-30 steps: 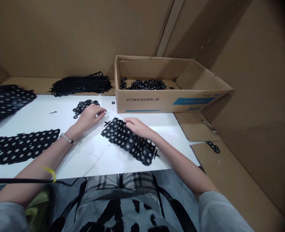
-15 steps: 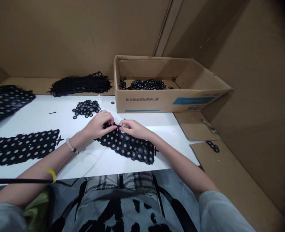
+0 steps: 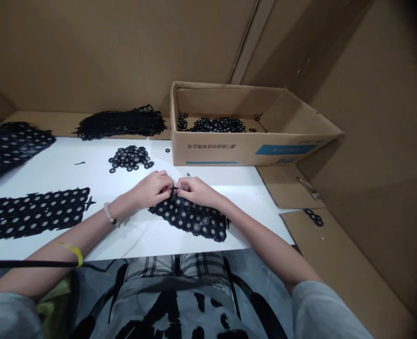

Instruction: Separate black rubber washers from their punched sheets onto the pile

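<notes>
A black sheet of ring-shaped parts (image 3: 190, 219), with rows of pale round spots, lies slanted on the white tabletop in front of me. My left hand (image 3: 155, 189) grips its far edge, with thumb and fingers closed. Close beside it, my right hand (image 3: 196, 190) pinches the same edge; a small glint shows at its fingertips, too small to name. The exact spot between the fingertips is partly hidden. Just beyond my left hand sits a loose pile of small black rings (image 3: 129, 157).
An open cardboard box (image 3: 212, 149) holding more rings stands at the back right. A second spotted sheet (image 3: 35, 212) lies at left, near a larger spotted bundle (image 3: 14, 148). Stacked black sheets (image 3: 122, 124) lie at the back. Metal tweezers (image 3: 308, 187) rest on cardboard at right.
Both hands have shifted slightly nearer along the sheet's far edge, and the left fingers have curled in more. The view has moved a little, and the pile's right side is now uncovered.
</notes>
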A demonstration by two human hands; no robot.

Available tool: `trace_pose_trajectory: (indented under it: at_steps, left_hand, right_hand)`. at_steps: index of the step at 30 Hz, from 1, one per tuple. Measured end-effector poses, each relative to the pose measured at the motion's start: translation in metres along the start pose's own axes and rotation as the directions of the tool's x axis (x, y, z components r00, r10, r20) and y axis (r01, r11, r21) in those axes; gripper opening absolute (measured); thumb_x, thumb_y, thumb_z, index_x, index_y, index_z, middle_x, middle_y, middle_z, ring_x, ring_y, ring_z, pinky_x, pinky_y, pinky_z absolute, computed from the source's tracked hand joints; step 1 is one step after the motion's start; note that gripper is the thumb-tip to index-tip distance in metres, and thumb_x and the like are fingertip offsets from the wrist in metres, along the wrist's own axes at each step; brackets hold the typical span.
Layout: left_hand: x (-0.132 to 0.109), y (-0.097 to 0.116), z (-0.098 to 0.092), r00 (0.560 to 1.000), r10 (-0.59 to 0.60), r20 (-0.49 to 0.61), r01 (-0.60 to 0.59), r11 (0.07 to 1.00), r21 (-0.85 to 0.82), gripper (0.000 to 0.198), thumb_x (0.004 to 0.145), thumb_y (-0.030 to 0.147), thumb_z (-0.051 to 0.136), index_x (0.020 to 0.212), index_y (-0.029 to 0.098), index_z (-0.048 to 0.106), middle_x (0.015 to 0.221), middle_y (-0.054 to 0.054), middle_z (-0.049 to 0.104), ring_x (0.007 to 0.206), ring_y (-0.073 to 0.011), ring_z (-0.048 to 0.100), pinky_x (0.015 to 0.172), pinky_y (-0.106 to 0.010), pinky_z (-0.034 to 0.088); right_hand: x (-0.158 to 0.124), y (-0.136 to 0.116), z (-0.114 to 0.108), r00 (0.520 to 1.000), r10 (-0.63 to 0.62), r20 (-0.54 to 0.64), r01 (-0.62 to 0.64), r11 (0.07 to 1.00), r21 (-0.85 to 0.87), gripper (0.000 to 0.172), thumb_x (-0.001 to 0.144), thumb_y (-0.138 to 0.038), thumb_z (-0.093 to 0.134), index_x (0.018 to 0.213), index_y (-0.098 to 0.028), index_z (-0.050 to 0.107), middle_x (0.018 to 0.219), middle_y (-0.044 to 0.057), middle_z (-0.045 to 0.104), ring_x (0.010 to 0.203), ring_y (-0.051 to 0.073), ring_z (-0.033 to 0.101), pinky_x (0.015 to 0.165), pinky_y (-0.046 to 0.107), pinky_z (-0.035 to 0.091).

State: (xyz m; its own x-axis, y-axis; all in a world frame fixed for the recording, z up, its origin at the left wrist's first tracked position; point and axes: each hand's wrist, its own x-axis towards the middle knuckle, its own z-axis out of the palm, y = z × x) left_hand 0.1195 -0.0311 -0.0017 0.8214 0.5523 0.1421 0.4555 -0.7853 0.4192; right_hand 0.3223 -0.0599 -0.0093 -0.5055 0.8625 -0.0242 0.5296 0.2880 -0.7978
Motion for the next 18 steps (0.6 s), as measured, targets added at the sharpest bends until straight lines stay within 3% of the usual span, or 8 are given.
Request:
trace_pose_trajectory:
  at_steps: [5, 9, 13, 18]
  left_hand:
    - [-0.0003, 0.0006, -0.0075, 0.999, -0.018, -0.033, 0.017, 0.999, -0.042, 0.016, 0.082, 0.019, 0.044, 0.066, 0.02, 0.044, 0.065, -0.001, 0.05, 0.071, -0.0188, 0.048, 0.07, -0.033, 0.038]
    - [-0.0011, 0.0011, -0.0056, 0.999, 0.029, -0.04, -0.029, 1.0, 0.013, 0.013, 0.082, 0.018, 0.047, 0.068, 0.019, 0.047, 0.066, -0.001, 0.052, 0.073, -0.0187, 0.048, 0.072, -0.033, 0.038]
    - [-0.0025, 0.0013, -0.0019, 0.992, 0.117, -0.05, -0.111, 0.987, 0.113, 0.015, 0.086, 0.022, 0.046, 0.073, 0.019, 0.053, 0.071, -0.003, 0.056, 0.076, -0.0197, 0.049, 0.072, -0.034, 0.039]
    - [-0.0042, -0.0009, -0.0104, 0.963, 0.25, -0.105, -0.218, 0.944, 0.246, 0.021, 0.09, 0.021, 0.042, 0.073, 0.018, 0.055, 0.071, -0.005, 0.057, 0.072, -0.0193, 0.049, 0.069, -0.034, 0.041]
  right_hand:
    - [0.001, 0.0038, -0.0003, 0.996, 0.052, -0.074, -0.056, 0.996, -0.064, 0.012, 0.079, -0.023, 0.052, 0.068, -0.018, 0.051, 0.057, -0.005, 0.046, 0.057, 0.011, 0.041, 0.058, 0.024, 0.027]
    - [-0.0003, 0.0029, -0.0006, 0.999, 0.025, -0.036, -0.026, 0.998, -0.054, 0.022, 0.088, -0.036, 0.048, 0.077, -0.019, 0.057, 0.055, -0.004, 0.048, 0.056, 0.011, 0.042, 0.058, 0.024, 0.027]
    - [-0.0007, 0.0014, 0.0027, 0.998, -0.01, -0.063, 0.003, 0.995, -0.103, 0.021, 0.088, -0.035, 0.049, 0.077, -0.019, 0.058, 0.061, -0.003, 0.051, 0.06, 0.011, 0.044, 0.059, 0.023, 0.028]
    - [0.0019, 0.0019, 0.0093, 0.986, 0.092, -0.139, -0.119, 0.973, -0.196, 0.016, 0.083, -0.027, 0.052, 0.072, -0.018, 0.059, 0.064, -0.001, 0.056, 0.062, 0.012, 0.046, 0.059, 0.025, 0.026]
